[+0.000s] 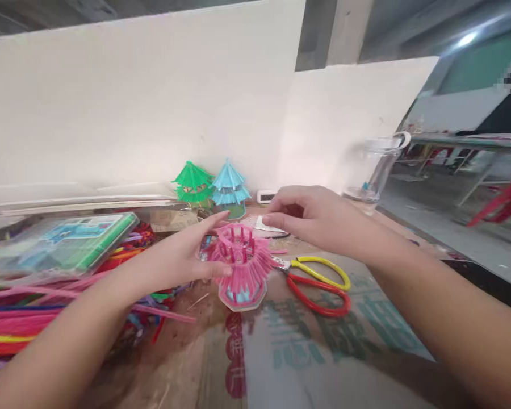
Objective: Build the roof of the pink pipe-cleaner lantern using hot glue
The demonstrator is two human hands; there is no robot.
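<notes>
A small pink pavilion model (pixel 242 264), apparently made of pipe cleaners, stands on an octagonal base with light blue showing in it. Several short pink posts rise from its open top. My left hand (pixel 196 255) grips it from the left side, thumb in front and fingers behind. My right hand (pixel 300 216) hovers to its upper right, thumb and forefinger drawn together over a white card (pixel 269 224); whether anything small is between them cannot be made out. Scissors (pixel 317 284) with one yellow and one red handle lie right of the model, their blades partly hidden.
Green (pixel 193 184) and light blue (pixel 230 187) pavilion models stand against the white board. Loose pipe cleaners (pixel 21 324) and a clear plastic case (pixel 59 241) fill the left. A glass jug (pixel 370 170) stands back right, near the table edge. A small white device (pixel 266 196) sits behind.
</notes>
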